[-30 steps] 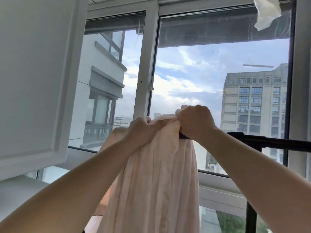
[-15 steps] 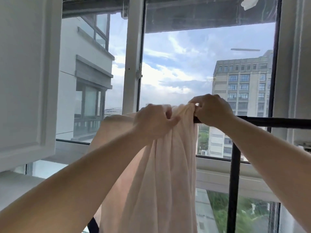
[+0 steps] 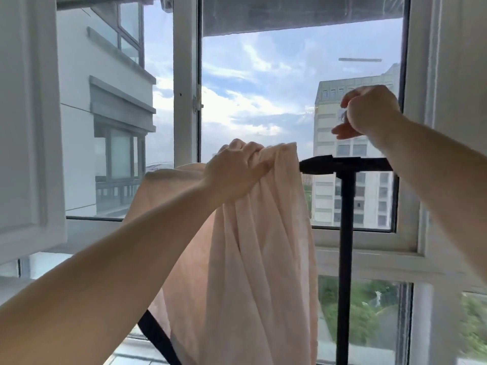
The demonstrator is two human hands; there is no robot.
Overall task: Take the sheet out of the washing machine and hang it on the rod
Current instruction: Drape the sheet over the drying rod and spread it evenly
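A pale pink sheet [image 3: 266, 246] hangs bunched over a black rod [image 3: 342, 164] in front of the window. My left hand [image 3: 237, 169] grips the gathered top of the sheet right where it lies on the rod. My right hand [image 3: 366, 111] is raised above the rod, clear of the cloth, fingers loosely curled and holding nothing that I can make out. The rod's left part is hidden under the sheet. A black upright post [image 3: 345, 259] carries the rod.
A white window frame [image 3: 185, 101] stands just behind the rod, with buildings and sky outside. A white open cabinet door [image 3: 29, 127] fills the left side. A black slanted bar [image 3: 158, 341] shows low beside the sheet.
My right hand has let go of the sheet and risen up and to the right. My left hand keeps its hold on the bunched top at the rod.
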